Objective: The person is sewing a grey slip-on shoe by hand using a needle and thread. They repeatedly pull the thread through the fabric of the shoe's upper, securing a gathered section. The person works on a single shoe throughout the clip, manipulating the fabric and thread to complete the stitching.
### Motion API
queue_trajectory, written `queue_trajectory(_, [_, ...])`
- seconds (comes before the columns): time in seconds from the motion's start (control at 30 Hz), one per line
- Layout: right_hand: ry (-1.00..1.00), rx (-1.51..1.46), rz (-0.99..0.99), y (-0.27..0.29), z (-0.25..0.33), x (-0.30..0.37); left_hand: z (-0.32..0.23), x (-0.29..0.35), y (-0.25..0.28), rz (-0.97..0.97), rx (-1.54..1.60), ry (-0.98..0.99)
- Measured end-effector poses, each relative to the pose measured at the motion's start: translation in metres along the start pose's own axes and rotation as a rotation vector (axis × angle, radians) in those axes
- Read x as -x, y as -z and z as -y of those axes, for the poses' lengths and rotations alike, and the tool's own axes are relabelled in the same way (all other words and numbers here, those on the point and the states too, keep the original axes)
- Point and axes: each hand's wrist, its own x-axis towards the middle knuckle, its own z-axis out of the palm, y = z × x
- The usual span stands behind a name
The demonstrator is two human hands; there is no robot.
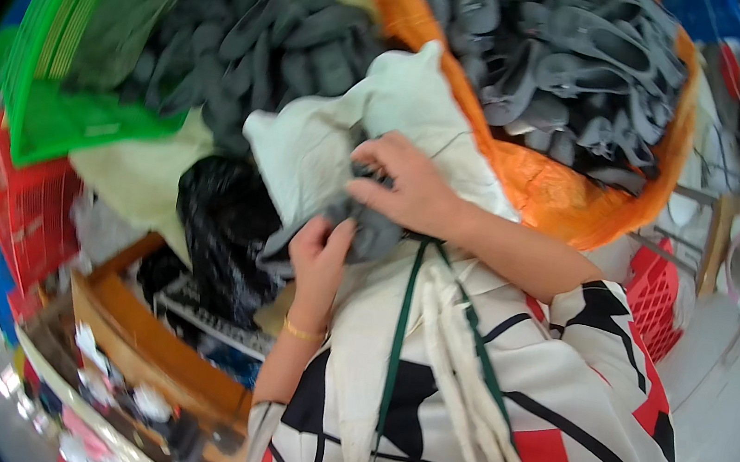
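The grey piece is on the person's lap, in front of the white cloth bundle. The left hand pinches it between thumb and finger. The right hand has its fingers and thumb curled with a small gap, close to the piece's top; I cannot tell how tightly it holds. The piece might slip down if the left pinch gets loose, because it looks soft and floppy. If it drops onto the grey pile, it could get mixed up, since those bits look much the same. The piece looks dull, like cloth, and bends in folds. The bundle looks puffy and wrinkly. The orange sack is crinkly, with a round mouth full of smooth grey shoes. The black bag is shiny and crumpled, and the green basket looks like hard plastic.
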Motion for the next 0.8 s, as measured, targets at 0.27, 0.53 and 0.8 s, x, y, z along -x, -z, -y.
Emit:
queue_trajectory(0.27, [-0.440,-0.130,0.279,0.046,-0.023,0.020,-0.040,-0.020,-0.017,0.036,-0.462,-0.593])
queue_trajectory(0.53, [-0.425,-0.809,-0.613,0.161,-0.063,-0.029,-0.046,-0.032,-0.019,-0.039,-0.334,-0.483])
queue_trajectory(0.8, [-0.462,-0.650,-0.366,0.156,-0.104,-0.031,-0.015,-0.039,-0.012,0.035,-0.575,-0.327])
